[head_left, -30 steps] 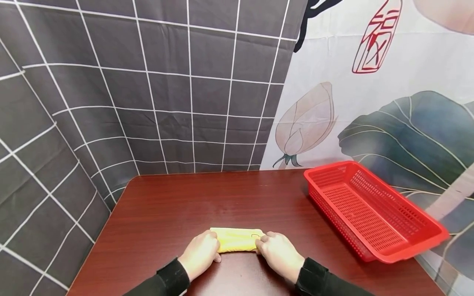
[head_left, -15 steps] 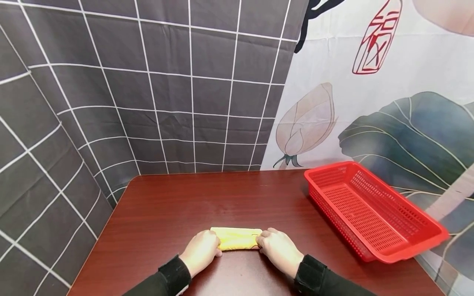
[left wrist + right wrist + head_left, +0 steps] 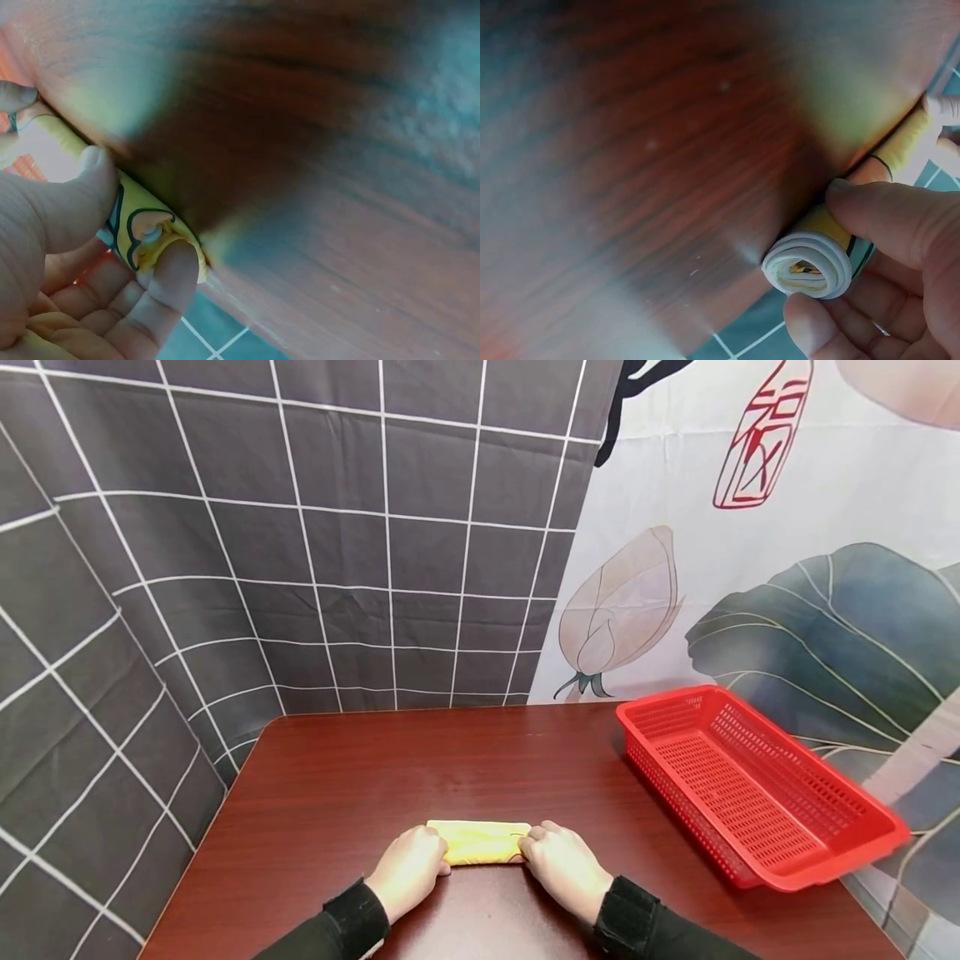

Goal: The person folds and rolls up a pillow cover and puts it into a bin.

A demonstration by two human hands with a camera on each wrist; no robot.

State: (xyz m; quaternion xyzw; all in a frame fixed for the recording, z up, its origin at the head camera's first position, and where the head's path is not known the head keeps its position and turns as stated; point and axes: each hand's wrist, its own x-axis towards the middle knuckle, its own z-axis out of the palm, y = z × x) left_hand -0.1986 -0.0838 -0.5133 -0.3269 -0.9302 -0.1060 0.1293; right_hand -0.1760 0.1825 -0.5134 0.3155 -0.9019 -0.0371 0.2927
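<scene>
Yellow cloth roll (image 3: 480, 842) lay on the desk (image 3: 420, 768), well to the left of the red basket (image 3: 757, 789) and nearer the person. Left hand (image 3: 408, 870) pinched the roll's left end, thumb above, fingers beneath; right hand (image 3: 564, 867) gripped the right end likewise. Judgement: equal pressure at both ends should keep the spiral tight and the edges level.

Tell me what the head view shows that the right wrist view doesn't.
Only the head view shows the red basket at the table's right, the left hand and both black sleeves, plus the yellow roll's whole length. Only the right wrist view shows the roll's end: coiled layers, white outside. Both show the right hand gripping the roll on the brown table.
</scene>
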